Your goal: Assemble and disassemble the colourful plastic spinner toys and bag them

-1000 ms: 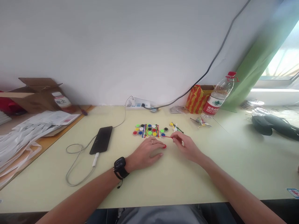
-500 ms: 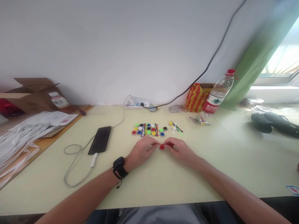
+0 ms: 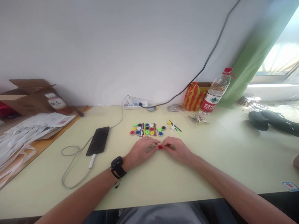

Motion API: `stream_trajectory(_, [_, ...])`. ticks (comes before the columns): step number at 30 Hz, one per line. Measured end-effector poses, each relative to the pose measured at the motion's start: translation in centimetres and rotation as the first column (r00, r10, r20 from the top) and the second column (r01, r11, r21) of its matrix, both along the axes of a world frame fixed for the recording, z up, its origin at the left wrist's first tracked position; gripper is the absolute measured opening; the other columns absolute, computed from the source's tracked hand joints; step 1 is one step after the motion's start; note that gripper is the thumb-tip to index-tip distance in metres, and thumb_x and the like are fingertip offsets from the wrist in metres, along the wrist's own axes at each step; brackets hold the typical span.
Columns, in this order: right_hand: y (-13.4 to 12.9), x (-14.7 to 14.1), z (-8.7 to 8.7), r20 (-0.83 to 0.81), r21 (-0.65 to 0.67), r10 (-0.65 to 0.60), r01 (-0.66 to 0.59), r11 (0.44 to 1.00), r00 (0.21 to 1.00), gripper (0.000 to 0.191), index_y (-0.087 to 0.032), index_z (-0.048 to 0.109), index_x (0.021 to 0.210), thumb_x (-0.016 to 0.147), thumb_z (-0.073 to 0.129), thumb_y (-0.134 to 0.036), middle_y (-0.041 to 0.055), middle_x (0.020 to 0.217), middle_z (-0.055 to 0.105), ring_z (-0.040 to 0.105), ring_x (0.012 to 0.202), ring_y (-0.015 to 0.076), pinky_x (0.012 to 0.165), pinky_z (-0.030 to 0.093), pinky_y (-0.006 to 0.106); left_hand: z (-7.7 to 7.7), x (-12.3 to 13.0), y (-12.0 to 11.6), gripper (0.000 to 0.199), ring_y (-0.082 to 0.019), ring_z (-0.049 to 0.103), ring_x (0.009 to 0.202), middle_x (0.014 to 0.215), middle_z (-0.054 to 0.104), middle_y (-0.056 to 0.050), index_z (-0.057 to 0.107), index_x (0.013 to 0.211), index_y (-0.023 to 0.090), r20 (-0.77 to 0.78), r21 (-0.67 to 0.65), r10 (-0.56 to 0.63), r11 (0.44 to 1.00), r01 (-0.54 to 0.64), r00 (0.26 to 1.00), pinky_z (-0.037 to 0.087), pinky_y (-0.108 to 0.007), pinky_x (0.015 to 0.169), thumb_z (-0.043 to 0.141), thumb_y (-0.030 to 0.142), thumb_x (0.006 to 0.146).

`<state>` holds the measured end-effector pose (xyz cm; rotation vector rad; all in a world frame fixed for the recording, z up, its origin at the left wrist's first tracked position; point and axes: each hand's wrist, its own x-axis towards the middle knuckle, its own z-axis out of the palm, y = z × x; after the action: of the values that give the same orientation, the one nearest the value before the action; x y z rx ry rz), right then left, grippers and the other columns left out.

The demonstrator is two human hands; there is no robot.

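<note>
My left hand [image 3: 141, 150], with a black watch on its wrist, has its thumb and index finger apart beside a small red disc [image 3: 160, 147]. Its thumb tip is at the disc's left edge. Opposite it, my right hand [image 3: 178, 150] is closed in a pinch at the right end of a thin red stick [image 3: 153, 146]. The stick reaches left over the disc, into the gap between my left thumb and index finger. Just beyond the hands lie several coloured round discs [image 3: 147, 132] in rows, with thin coloured sticks [image 3: 155, 130] between them.
Loose coloured sticks [image 3: 177, 127] lie right of the rows, and a small bag of pieces [image 3: 198, 120] farther right. A water bottle [image 3: 210, 101] stands by the wall. To the left are a phone [image 3: 98, 141] on a cable, a power strip [image 3: 134, 103] and white packets [image 3: 46, 121].
My left thumb and index finger have parted from the red stick. The stick has come down closer to the red disc, with my right hand still pinching it. The view has shifted slightly.
</note>
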<state>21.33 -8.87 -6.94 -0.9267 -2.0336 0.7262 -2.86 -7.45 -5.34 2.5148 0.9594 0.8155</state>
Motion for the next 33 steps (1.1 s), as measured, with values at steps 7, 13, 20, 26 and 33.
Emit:
stream_trajectory(7, [0.5, 0.2, -0.8, 0.016, 0.124, 0.012, -0.014, 0.992, 1.0, 0.026, -0.023, 0.076, 0.092, 0.092, 0.056, -0.006, 0.0054, 0.098, 0.072, 0.069, 0.085, 0.0173, 0.075, 0.055, 0.028, 0.0, 0.0, 0.1, 0.019, -0.022, 0.066, 0.096, 0.098, 0.076, -0.002, 0.072, 0.113, 0.027, -0.018, 0.032, 0.006, 0.999, -0.005, 1.0, 0.053, -0.036, 0.084, 0.057, 0.024, 0.101])
stream_trajectory(13, [0.6, 0.4, -0.7, 0.068, 0.201, 0.062, -0.075, 0.977, 0.996, 0.03, -0.022, 0.078, 0.095, 0.092, 0.054, -0.005, 0.0065, 0.098, 0.07, 0.069, 0.086, 0.0169, 0.078, 0.055, 0.029, 0.2, 0.1, 0.1, 0.021, -0.021, 0.065, 0.094, 0.096, 0.075, -0.002, 0.074, 0.11, 0.028, -0.052, 0.049, -0.004, 0.999, 0.007, 0.999, 0.051, -0.035, 0.085, 0.054, 0.021, 0.102])
stream_trajectory(20, [0.7, 0.4, -0.5, 0.112, 0.284, 0.047, -0.078, 0.956, 0.993, 0.03, -0.021, 0.077, 0.093, 0.092, 0.052, -0.004, 0.0078, 0.097, 0.069, 0.067, 0.086, 0.0181, 0.079, 0.056, 0.03, -0.1, 0.1, 0.3, 0.022, -0.021, 0.065, 0.096, 0.099, 0.075, -0.002, 0.074, 0.11, 0.029, -0.039, 0.067, 0.004, 0.998, -0.001, 0.999, 0.051, -0.035, 0.087, 0.056, 0.019, 0.102])
stream_trajectory(26, [1.0, 0.5, -1.0, 0.143, 0.355, -0.001, -0.05, 0.934, 0.99, 0.032, -0.021, 0.076, 0.093, 0.093, 0.049, -0.003, 0.0088, 0.098, 0.068, 0.066, 0.087, 0.0188, 0.077, 0.056, 0.031, 0.3, 0.3, 0.0, 0.028, -0.022, 0.064, 0.098, 0.105, 0.075, -0.003, 0.073, 0.118, 0.031, -0.085, 0.076, -0.044, 0.996, 0.05, 0.995, 0.051, -0.037, 0.087, 0.054, 0.019, 0.102])
stream_trajectory(33, [1.3, 0.4, -1.2, 0.145, 0.376, -0.021, -0.035, 0.926, 0.989, 0.032, -0.019, 0.075, 0.087, 0.091, 0.049, 0.0, 0.0097, 0.098, 0.067, 0.065, 0.086, 0.0189, 0.076, 0.056, 0.031, 0.5, 0.3, -0.1, 0.027, -0.023, 0.062, 0.1, 0.105, 0.073, -0.004, 0.071, 0.122, 0.029, -0.1, 0.091, -0.046, 0.994, 0.055, 0.994, 0.051, -0.039, 0.088, 0.056, 0.019, 0.101])
